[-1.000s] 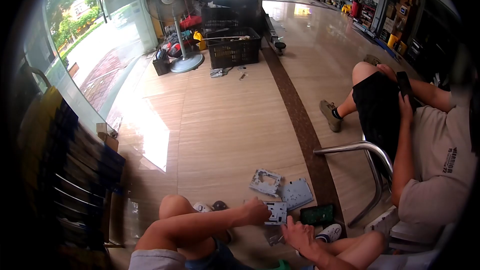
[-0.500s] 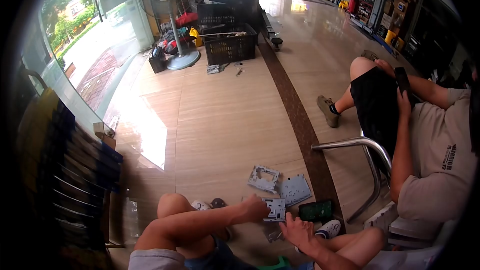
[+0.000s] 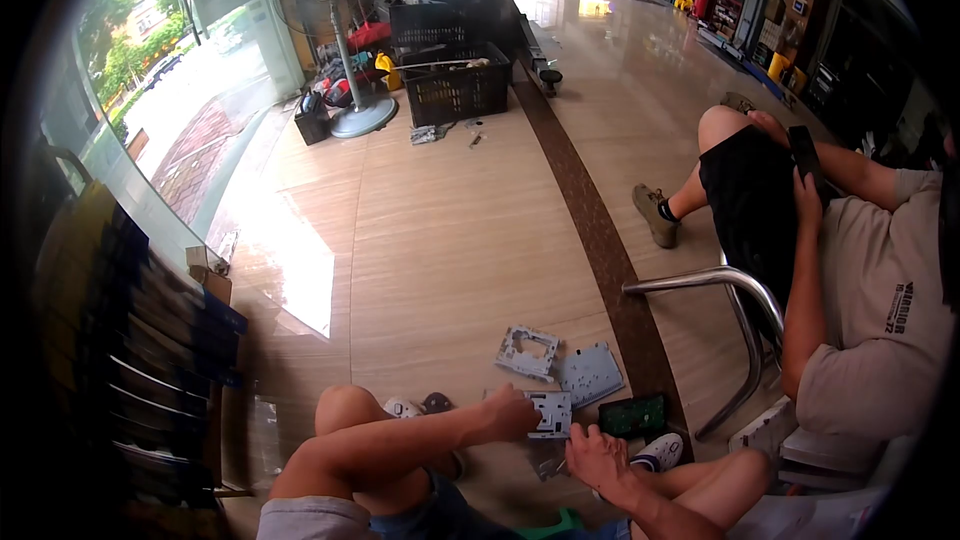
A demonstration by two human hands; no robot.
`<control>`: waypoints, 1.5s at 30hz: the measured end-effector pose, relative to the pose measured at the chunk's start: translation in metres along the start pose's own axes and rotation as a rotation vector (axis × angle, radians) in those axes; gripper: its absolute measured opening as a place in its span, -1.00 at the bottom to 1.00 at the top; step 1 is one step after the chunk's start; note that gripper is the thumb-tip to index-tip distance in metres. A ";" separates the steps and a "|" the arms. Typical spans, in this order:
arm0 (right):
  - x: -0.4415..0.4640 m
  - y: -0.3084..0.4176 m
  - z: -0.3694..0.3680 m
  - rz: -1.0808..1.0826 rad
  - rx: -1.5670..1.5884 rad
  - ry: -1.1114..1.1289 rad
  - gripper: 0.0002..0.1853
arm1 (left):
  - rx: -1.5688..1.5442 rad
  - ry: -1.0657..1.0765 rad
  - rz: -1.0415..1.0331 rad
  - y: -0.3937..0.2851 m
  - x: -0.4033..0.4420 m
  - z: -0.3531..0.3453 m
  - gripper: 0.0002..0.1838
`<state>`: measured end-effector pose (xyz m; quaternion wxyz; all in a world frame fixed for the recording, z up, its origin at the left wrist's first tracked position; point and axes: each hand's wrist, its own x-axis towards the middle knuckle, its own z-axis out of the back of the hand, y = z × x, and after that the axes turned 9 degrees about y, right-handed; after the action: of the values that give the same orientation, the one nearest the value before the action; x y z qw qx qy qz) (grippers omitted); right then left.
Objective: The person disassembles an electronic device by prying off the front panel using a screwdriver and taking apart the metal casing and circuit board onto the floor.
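Note:
My left hand [image 3: 511, 414] is closed at the left side of a silver metal plate with cut-outs [image 3: 551, 414], its fingers curled over the edge. At the plate's lower right corner is my right hand [image 3: 600, 458], fingers bent and drawn together; whatever they pinch is too small to make out. Beyond the plate lie a silver metal frame with a large opening [image 3: 527, 353] and a flat perforated metal sheet [image 3: 591, 375] on the floor. A green circuit board in a dark casing [image 3: 632, 418] lies to the right. Small blurred parts [image 3: 549, 466] sit below the plate.
At right a person [image 3: 870, 280] sits holding a dark phone [image 3: 804, 155], by a chrome chair arm [image 3: 705, 283]. Ahead stand a fan [image 3: 362, 118] and a black crate [image 3: 455, 95]. Stacked boxes [image 3: 170, 330] line the left. My knees frame the work area.
My right hand's fingers have curled in and shifted slightly; a finger stretched toward the plate's corner before. The left hand stays at the plate. The camera view has shifted slightly.

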<state>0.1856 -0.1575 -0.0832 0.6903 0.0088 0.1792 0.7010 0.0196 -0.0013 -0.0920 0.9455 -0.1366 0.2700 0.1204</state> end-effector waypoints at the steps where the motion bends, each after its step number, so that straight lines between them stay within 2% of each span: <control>1: 0.000 0.000 0.000 -0.004 0.006 0.002 -0.89 | 0.001 0.004 -0.001 0.000 -0.001 0.001 -0.82; 10: 0.001 -0.005 -0.004 0.142 0.053 0.003 -0.91 | -0.010 -0.002 -0.011 0.001 0.000 -0.002 -0.81; 17: -0.001 -0.001 -0.005 0.080 0.120 0.050 -0.89 | -0.019 -0.023 -0.011 0.001 -0.001 -0.001 -0.82; 25: 0.001 -0.010 -0.014 0.235 0.128 0.091 -0.71 | -0.013 -0.065 -0.014 0.003 0.005 -0.013 -0.83; 31: 0.002 -0.004 -0.009 0.209 0.210 0.024 -0.80 | -0.010 -0.065 -0.015 0.003 0.003 -0.011 -0.83; 37: -0.002 0.012 0.022 -0.035 0.071 0.097 -0.74 | -0.004 -0.049 -0.013 0.003 0.001 -0.007 -0.83; 40: -0.002 -0.003 -0.002 -0.034 0.075 0.135 -0.73 | -0.010 -0.033 -0.015 0.002 0.002 -0.005 -0.83; 45: -0.003 -0.002 -0.005 0.089 0.041 -0.021 -0.72 | -0.016 -0.026 -0.010 0.001 0.002 -0.004 -0.83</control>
<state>0.1863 -0.1621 -0.0879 0.6600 0.0380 0.1857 0.7270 0.0183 -0.0013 -0.0967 0.9485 -0.1438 0.2559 0.1195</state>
